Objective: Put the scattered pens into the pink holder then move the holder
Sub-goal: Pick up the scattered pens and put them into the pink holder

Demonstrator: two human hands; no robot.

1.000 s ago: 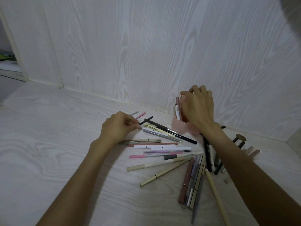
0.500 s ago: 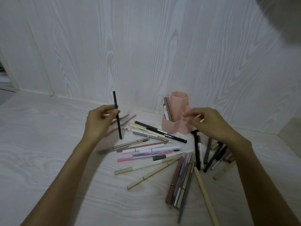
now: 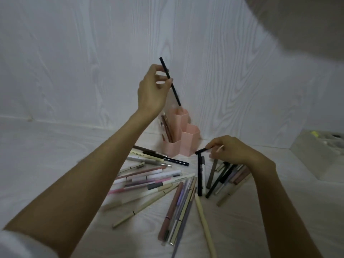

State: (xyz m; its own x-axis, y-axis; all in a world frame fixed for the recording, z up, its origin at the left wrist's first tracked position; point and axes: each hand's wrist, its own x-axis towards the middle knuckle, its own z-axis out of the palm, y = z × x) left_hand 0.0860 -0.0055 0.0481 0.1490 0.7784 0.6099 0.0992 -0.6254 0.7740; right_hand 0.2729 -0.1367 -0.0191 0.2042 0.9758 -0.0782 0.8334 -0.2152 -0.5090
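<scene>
Holding a black pen (image 3: 170,81) nearly upright, tip down, the left hand (image 3: 151,90) pinches it between thumb and fingertips, evidently to drop it into the pink holder (image 3: 183,140) directly beneath. Right hand (image 3: 230,151), below and right of it: fingers pinching a short black pen (image 3: 201,151) just above the scattered pens (image 3: 152,180).

the left hand (image 3: 151,92) pinches a black pen (image 3: 170,81) tilted above the pink holder (image 3: 181,136). at four o'clock from the holder, the right hand (image 3: 230,150) grips a short black pen (image 3: 201,150) over scattered pens (image 3: 149,181) on the worktop (image 3: 46,155).
</scene>
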